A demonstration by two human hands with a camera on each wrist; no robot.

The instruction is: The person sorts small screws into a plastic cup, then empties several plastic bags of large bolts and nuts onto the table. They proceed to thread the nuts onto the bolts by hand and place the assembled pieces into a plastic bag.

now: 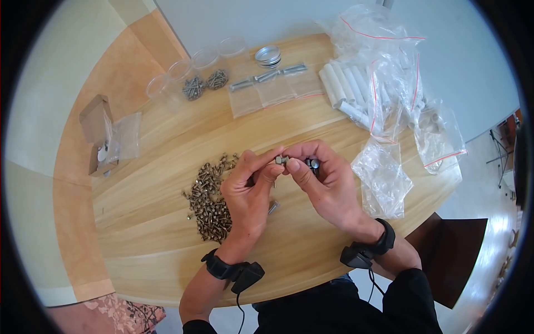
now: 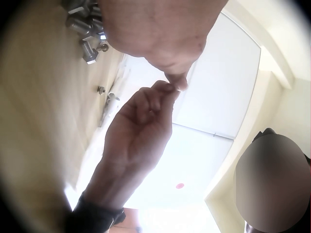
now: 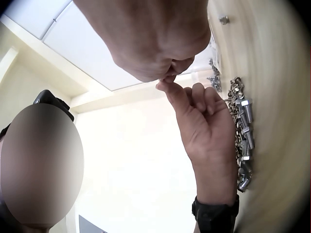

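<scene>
Over the table, the left hand [image 1: 248, 186] and right hand [image 1: 335, 186] meet at the fingertips. Between them they pinch a small hex bolt [image 1: 281, 160], the left thumb and forefinger at one end, the right thumb and forefinger at the other. Round dark metal pieces [image 1: 314, 163] show by the right hand's curled fingers. A large pile of small bolts [image 1: 208, 203] lies left of the left hand and is partly hidden by it. Below the hands, a single bolt [image 1: 273, 207] lies on the wood. Both wrist views show the fingertips touching; the bolt is hidden there.
Clear jars [image 1: 204, 60], some with bolts inside, stand at the back left. Near them are stacked metal lids [image 1: 268, 55] and bags with long bolts [image 1: 275, 89]. Bagged white tubes [image 1: 347, 83] fill the back right. A crumpled plastic bag [image 1: 384, 178] lies right, an opened carton [image 1: 97, 133] left.
</scene>
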